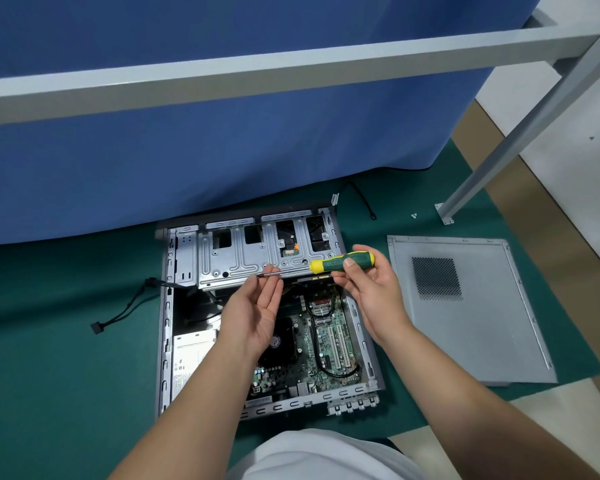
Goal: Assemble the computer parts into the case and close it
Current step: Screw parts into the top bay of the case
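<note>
1. From the head camera, my right hand (368,289) grips the screwdriver (329,265) by its handle, thumb on top and fingers curled under. The handle is thick, rubbery, dark green with yellow ends.
2. The thin steel shaft runs from the handle toward my left hand (253,317). This hand is palm up, fingers almost straight, and its fingertips (271,279) touch the shaft near the tip.
3. Under both hands lies the open computer case (165,341), a grey sheet-metal box, on a green mat (66,358).
4. Just beyond my fingers is the drive cage (243,252), flat pressed metal with ribs and square cutouts.
5. Below my palms I see the green motherboard (326,344) with a black round fan (279,344), and a silver power supply (191,362) beneath my left wrist.
6. To the right of my right hand, well apart, the side panel (482,327) lies flat; it is grey with a dark perforated square.
7. To the left of my left hand, a black cable (125,306) hangs out of the case onto the mat.
</note>
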